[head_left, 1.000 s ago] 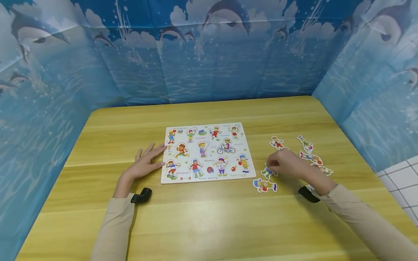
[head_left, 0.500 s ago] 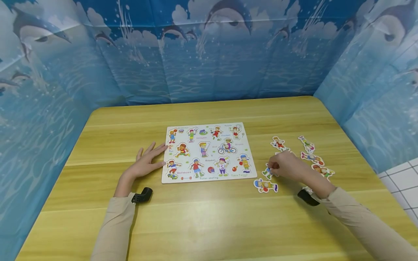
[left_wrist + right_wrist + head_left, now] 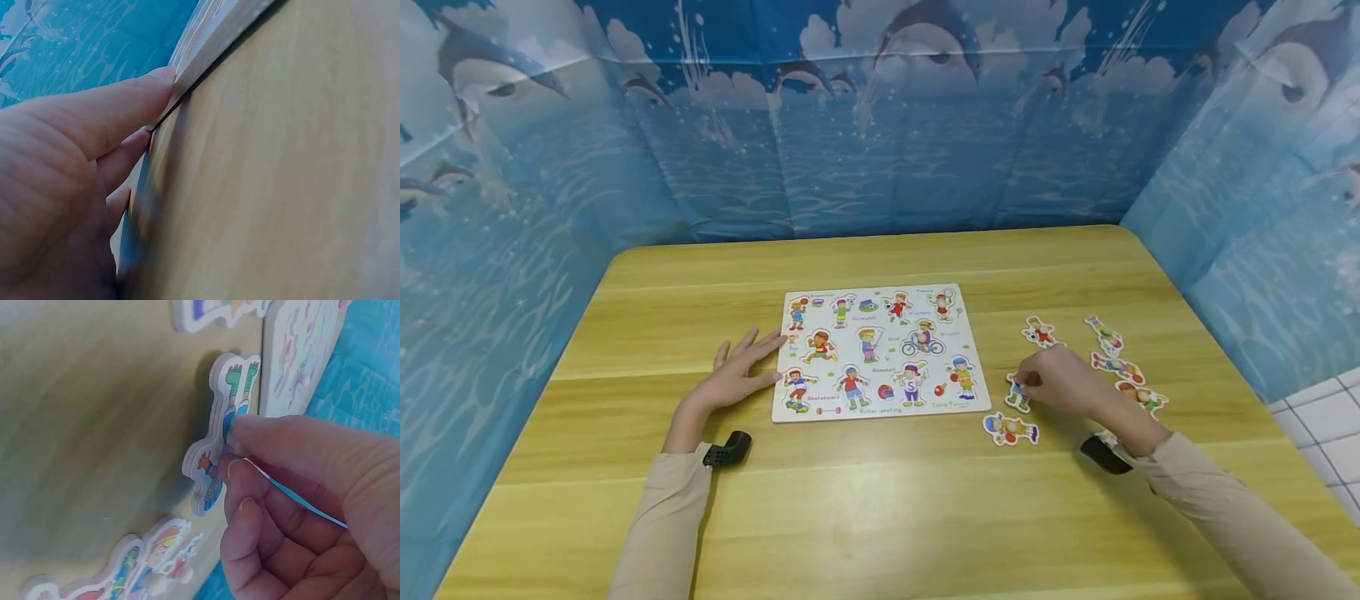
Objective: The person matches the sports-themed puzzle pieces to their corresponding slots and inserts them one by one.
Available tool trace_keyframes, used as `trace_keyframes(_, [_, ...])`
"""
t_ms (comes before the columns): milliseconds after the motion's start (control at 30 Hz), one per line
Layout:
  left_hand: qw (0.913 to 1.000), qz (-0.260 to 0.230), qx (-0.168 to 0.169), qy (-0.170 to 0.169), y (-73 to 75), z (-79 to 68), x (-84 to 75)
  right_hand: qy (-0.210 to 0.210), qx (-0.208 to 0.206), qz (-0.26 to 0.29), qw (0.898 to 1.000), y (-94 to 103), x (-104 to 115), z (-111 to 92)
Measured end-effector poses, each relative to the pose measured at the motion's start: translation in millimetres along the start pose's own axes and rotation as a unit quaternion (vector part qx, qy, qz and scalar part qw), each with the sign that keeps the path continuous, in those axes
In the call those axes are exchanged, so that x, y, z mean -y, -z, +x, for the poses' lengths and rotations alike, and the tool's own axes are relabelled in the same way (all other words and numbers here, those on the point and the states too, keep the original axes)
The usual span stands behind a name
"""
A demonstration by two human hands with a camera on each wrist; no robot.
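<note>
My right hand (image 3: 1063,383) pinches a figure-shaped puzzle piece (image 3: 1017,398) between thumb and fingertips, just right of the puzzle board (image 3: 846,354). In the right wrist view, the piece (image 3: 220,406) shows green skates, blue shorts and a thick white edge; thumb and fingers cover part of its middle. Printed sports children fill the pale board. At its left edge, my left hand (image 3: 733,375) lies with fingers spread, their tips touching the board. The left wrist view shows that thumb (image 3: 134,97) against the board's side (image 3: 215,53).
Below the pinched piece lies a blue-capped figure piece (image 3: 1011,429). A footballer piece (image 3: 1040,332) sits beyond the right hand. To its right are several loose pieces, among them one with a red top (image 3: 1141,396). A dolphin-print curtain (image 3: 880,167) stands behind the wooden table (image 3: 880,508).
The pinched puzzle piece has turned slightly, its legs now pointing more toward me. My right hand has shifted very little, and the left stays at the board's edge.
</note>
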State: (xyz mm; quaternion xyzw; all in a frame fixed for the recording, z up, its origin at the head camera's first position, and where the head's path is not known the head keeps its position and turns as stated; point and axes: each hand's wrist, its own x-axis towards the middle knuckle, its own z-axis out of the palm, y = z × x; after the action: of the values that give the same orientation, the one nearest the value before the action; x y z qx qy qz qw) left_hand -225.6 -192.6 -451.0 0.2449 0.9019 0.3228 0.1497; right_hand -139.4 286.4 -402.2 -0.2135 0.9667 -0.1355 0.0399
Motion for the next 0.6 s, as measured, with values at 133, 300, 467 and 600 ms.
trace_keyframes(133, [1.0, -0.004, 0.002, 0.002, 0.6, -0.9, 1.0, 0.011, -0.022, -0.012, 1.0, 3.1, 3.3, 3.0])
trace_keyframes(300, [1.0, -0.002, -0.002, -0.002, -0.3, -0.5, 2.7, 0.017, -0.033, -0.017, 0.999, 5.5, 8.3, 8.1])
trace_keyframes(467, [1.0, 0.004, -0.002, 0.0, -0.8, -0.4, 1.4, 0.03, -0.041, -0.012, 0.999, 6.1, 16.3, 16.4])
trace_keyframes(600, [1.0, 0.005, 0.0, 0.001, -0.2, -0.5, 0.1, 0.04, -0.048, -0.006, 0.998, 4.2, 23.4, 24.7])
